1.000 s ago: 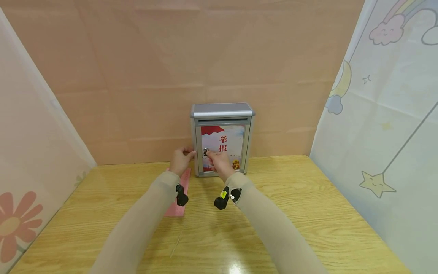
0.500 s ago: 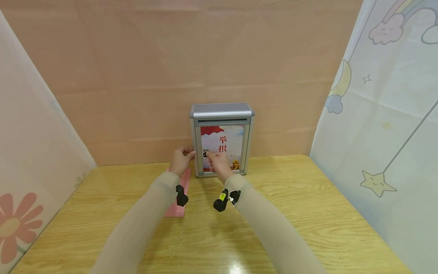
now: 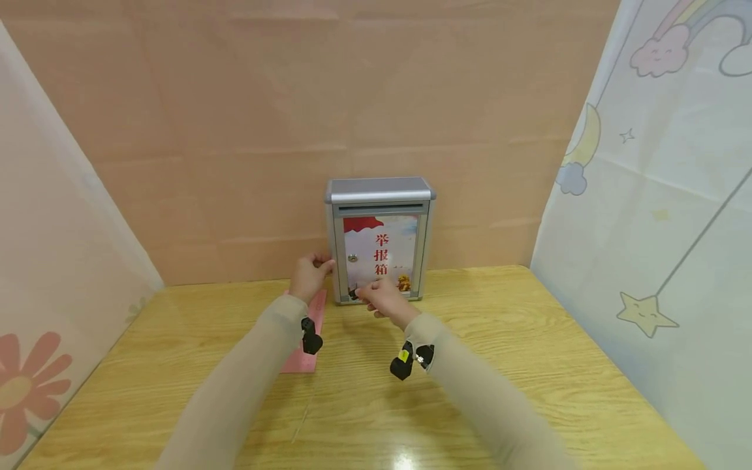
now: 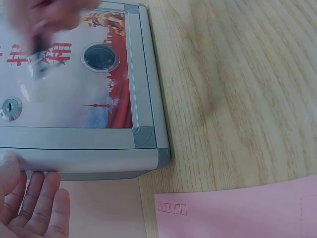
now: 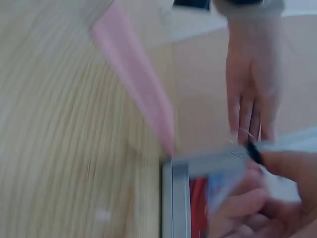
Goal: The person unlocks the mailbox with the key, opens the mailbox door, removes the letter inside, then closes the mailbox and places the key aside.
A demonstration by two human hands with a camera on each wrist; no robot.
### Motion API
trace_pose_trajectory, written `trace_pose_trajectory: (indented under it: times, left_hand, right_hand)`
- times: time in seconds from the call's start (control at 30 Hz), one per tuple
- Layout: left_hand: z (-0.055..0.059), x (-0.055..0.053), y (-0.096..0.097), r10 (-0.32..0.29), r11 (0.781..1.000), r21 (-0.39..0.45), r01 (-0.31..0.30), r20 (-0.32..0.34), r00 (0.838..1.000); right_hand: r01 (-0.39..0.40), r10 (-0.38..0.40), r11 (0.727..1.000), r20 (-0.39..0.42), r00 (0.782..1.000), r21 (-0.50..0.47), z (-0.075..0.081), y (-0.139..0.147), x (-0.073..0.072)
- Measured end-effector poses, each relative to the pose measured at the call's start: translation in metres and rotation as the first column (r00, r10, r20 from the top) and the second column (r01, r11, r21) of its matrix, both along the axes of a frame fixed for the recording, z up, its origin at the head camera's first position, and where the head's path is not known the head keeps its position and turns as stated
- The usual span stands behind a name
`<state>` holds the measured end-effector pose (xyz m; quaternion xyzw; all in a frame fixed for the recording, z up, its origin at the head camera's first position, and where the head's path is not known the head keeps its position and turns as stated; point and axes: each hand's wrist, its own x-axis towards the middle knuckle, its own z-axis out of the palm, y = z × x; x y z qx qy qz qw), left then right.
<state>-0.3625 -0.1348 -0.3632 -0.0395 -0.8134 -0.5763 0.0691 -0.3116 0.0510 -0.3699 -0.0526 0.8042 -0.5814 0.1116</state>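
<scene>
A grey metal letter box (image 3: 380,196) with a slot and a printed front panel stands against the back backdrop. Its round lock (image 3: 352,258) shows an uncovered keyhole in the left wrist view. My right hand (image 3: 384,300) pinches a black-headed key (image 5: 254,152) with a thin wire ring, in front of the panel's lower left, apart from the lock. The key blurs in both wrist views. With the thumb on the box's front edge and straight fingers along its side, my left hand (image 4: 34,203) touches the box's left side.
A pink envelope (image 3: 308,336) lies on the wooden table (image 3: 499,339), left of the box and partly under my left forearm. A round clear window (image 4: 100,57) sits on the panel. Patterned cloth walls (image 3: 652,215) flank the table.
My right hand has pulled the key away from the lock and moved down, so the lock and the panel's lower lettering now show. My left hand stays at the box's side.
</scene>
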Motion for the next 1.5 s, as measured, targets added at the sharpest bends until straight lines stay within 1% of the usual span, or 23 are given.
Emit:
trace_pose_trajectory:
  times: [0.03, 0.1, 0.2, 0.27, 0.33, 0.4, 0.43, 0.53, 0.63, 0.77, 0.93, 1.1, 1.17, 1.23, 1.3, 1.4, 1.5]
  left_hand:
    - [0.0, 0.0, 0.0, -0.001, 1.0, 0.006, 0.001, 0.0, 1.0]
    - [0.0, 0.0, 0.0, 0.003, 1.0, 0.014, -0.003, 0.003, 1.0]
    - [0.0, -0.001, 0.0, 0.012, 1.0, 0.01, -0.012, 0.003, 1.0]
    - [0.0, -0.003, 0.0, 0.018, 1.0, -0.014, -0.018, 0.0, 1.0]
    - [0.0, -0.004, 0.0, 0.021, 0.999, -0.039, -0.022, -0.005, 1.0]
    - [-0.001, -0.004, 0.0, 0.022, 0.999, -0.05, -0.023, -0.007, 1.0]
    - [-0.001, -0.004, 0.0, 0.022, 0.998, -0.053, -0.023, -0.006, 1.0]
    - [-0.001, -0.003, 0.0, 0.024, 0.998, -0.054, -0.025, -0.005, 1.0]
    - [-0.001, -0.002, 0.001, 0.025, 0.999, -0.049, -0.025, 0.0, 1.0]
    - [0.0, -0.002, 0.002, 0.021, 0.999, -0.048, -0.021, 0.0, 1.0]
    - [0.0, -0.002, 0.003, 0.022, 0.999, -0.041, -0.022, -0.005, 1.0]
    - [-0.001, -0.002, 0.003, 0.022, 0.999, -0.043, -0.022, -0.006, 1.0]
    - [-0.001, -0.001, 0.002, 0.018, 0.999, -0.049, -0.019, -0.004, 1.0]
    - [0.001, -0.001, 0.003, 0.021, 0.998, -0.054, -0.021, -0.005, 1.0]
    - [0.003, -0.001, 0.003, 0.026, 0.998, -0.063, -0.026, -0.006, 1.0]
    - [0.005, 0.001, 0.003, 0.037, 0.996, -0.077, -0.037, 0.001, 0.999]
    - [0.004, 0.002, 0.003, 0.035, 0.996, -0.083, -0.034, 0.014, 0.999]
  right_hand:
    - [-0.033, 0.033, 0.997, 0.005, 0.999, 0.069, -0.002, 0.006, -0.001]
    - [-0.094, 0.089, 0.977, 0.032, 0.995, 0.192, -0.006, 0.018, -0.005]
    - [-0.163, 0.145, 0.926, 0.078, 0.986, 0.34, -0.012, 0.035, -0.01]
    - [-0.18, 0.149, 0.89, 0.105, 0.983, 0.419, -0.016, 0.045, -0.014]
    - [-0.183, 0.136, 0.862, 0.132, 0.982, 0.473, -0.02, 0.054, -0.017]
    - [-0.18, 0.121, 0.841, 0.148, 0.982, 0.51, -0.023, 0.06, -0.02]
    - [-0.178, 0.109, 0.838, 0.161, 0.981, 0.516, -0.025, 0.063, -0.021]
    - [-0.171, 0.074, 0.845, 0.205, 0.976, 0.508, -0.029, 0.07, -0.022]
    - [-0.165, 0.047, 0.843, 0.236, 0.971, 0.511, -0.031, 0.075, -0.022]
    - [-0.161, 0.031, 0.845, 0.255, 0.967, 0.509, -0.033, 0.08, -0.022]
    - [-0.153, 0.012, 0.855, 0.276, 0.961, 0.496, -0.033, 0.083, -0.022]
    - [-0.154, 0.006, 0.843, 0.277, 0.961, 0.516, -0.033, 0.084, -0.023]
    - [-0.157, 0.007, 0.834, 0.275, 0.962, 0.529, -0.033, 0.084, -0.023]
    - [-0.154, 0.003, 0.83, 0.272, 0.962, 0.536, -0.033, 0.084, -0.023]
    - [-0.145, -0.006, 0.834, 0.272, 0.962, 0.532, -0.034, 0.084, -0.024]
    - [-0.133, -0.014, 0.848, 0.273, 0.962, 0.513, -0.037, 0.085, -0.024]
    - [-0.134, -0.003, 0.863, 0.269, 0.963, 0.487, -0.039, 0.087, -0.024]
